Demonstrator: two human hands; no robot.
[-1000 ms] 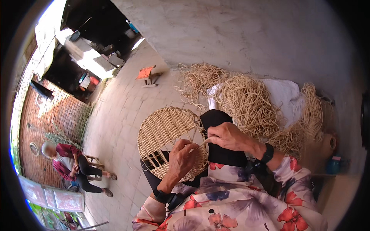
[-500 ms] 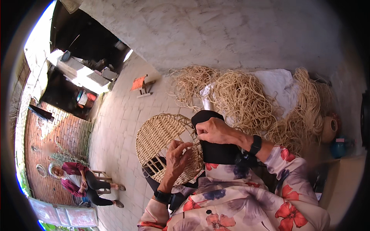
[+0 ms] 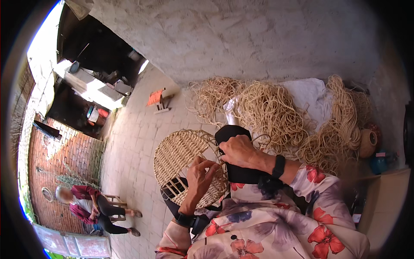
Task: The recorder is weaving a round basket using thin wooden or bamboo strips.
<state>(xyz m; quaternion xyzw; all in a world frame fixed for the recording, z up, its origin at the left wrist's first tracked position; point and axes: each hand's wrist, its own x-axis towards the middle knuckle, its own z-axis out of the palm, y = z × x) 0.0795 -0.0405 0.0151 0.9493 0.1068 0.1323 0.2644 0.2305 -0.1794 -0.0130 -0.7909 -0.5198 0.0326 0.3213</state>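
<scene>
A round straw-coloured woven piece (image 3: 177, 153) leans across my lap, with tight weave at the far left and near right and bare spokes in an open gap between. My left hand (image 3: 199, 176) is over that gap, thumb and fingers pinched together; what they hold is too small to make out. At the piece's right rim my right hand (image 3: 239, 151) is closed, knuckles up, on a straw cord (image 3: 264, 137) that loops out behind it. The right hand's fingertips are partly hidden. Black cloth (image 3: 241, 170) covers my knee under the right hand.
Heaped straw cord (image 3: 271, 112) lies on a white sack (image 3: 308, 97) along the grey wall (image 3: 241, 39). A small orange-seated stool (image 3: 156, 98) stands on the paving. At the left, a person (image 3: 92, 205) sits by a brick wall. A round pot (image 3: 368, 143) is at the right.
My right hand has shifted slightly right and down, and a loop of cord now shows behind it. My left hand stays nearly in place over the gap.
</scene>
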